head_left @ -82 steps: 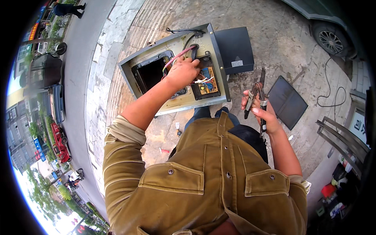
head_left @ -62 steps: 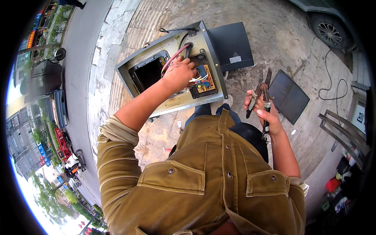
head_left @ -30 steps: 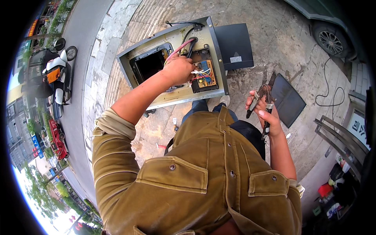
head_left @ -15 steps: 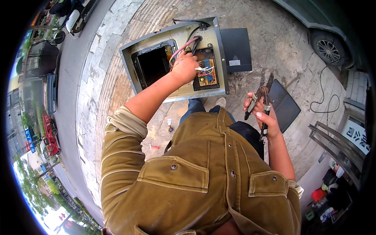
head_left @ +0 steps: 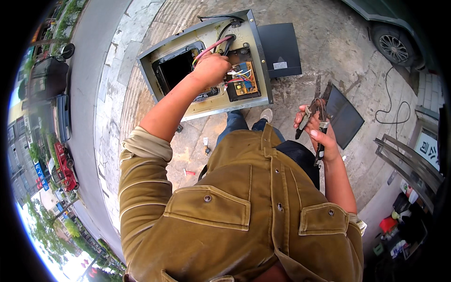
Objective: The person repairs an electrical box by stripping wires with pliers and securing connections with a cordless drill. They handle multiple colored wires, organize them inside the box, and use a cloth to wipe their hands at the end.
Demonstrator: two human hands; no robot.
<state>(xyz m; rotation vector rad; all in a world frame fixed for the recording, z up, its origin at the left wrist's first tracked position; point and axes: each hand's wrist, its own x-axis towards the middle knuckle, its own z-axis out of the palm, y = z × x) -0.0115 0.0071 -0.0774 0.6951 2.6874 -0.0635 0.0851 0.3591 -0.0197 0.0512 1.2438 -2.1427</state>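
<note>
An open metal appliance housing lies on the pavement ahead of me, with a large square opening on its left. My left hand reaches inside, fingers closed around a bundle of coloured wires beside that opening. A red sleeve leads from the bundle to a cable entry. Just right of the hand sits a circuit board with white connectors and thin leads. My right hand, off to the right, is closed around worn pliers with dark handles; their jaws point away from me.
A dark flat panel lies against the housing's right side; another dark panel is beyond my right hand. Small parts lie near my feet. A thin cable trails toward a parked vehicle's wheel. A metal frame stands at right.
The housing and my left hand sit slightly higher and further left in the picture. My left hand still grips the wires, and the pliers remain in my right hand.
</note>
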